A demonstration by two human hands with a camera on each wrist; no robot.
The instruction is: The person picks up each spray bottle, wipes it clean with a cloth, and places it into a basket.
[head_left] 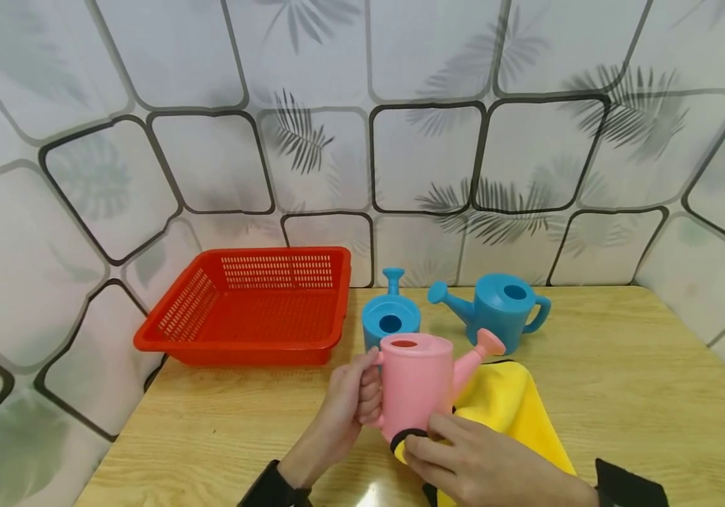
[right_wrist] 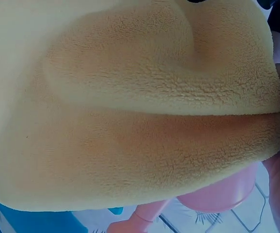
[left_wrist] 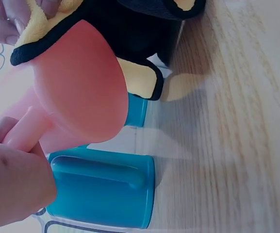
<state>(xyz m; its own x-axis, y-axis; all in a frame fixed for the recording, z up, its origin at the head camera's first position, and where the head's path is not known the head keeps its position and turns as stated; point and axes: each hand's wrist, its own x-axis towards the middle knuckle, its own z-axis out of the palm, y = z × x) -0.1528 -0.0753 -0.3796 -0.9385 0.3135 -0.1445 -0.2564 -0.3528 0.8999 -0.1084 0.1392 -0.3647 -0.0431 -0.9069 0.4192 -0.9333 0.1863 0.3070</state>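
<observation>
Pink watering can (head_left: 416, 384), partly hidden low down by yellow cloth (head_left: 517, 405)

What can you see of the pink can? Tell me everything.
The pink can looks like smooth plastic, with a rounded body, a hole in its top, a handle and a flared spout. It is held off the table, top up, slightly tilted, spout toward the person's right, before the blue cans. The left fingers curl round its handle; the right fingers hold the yellow cloth against its lower edge.
</observation>
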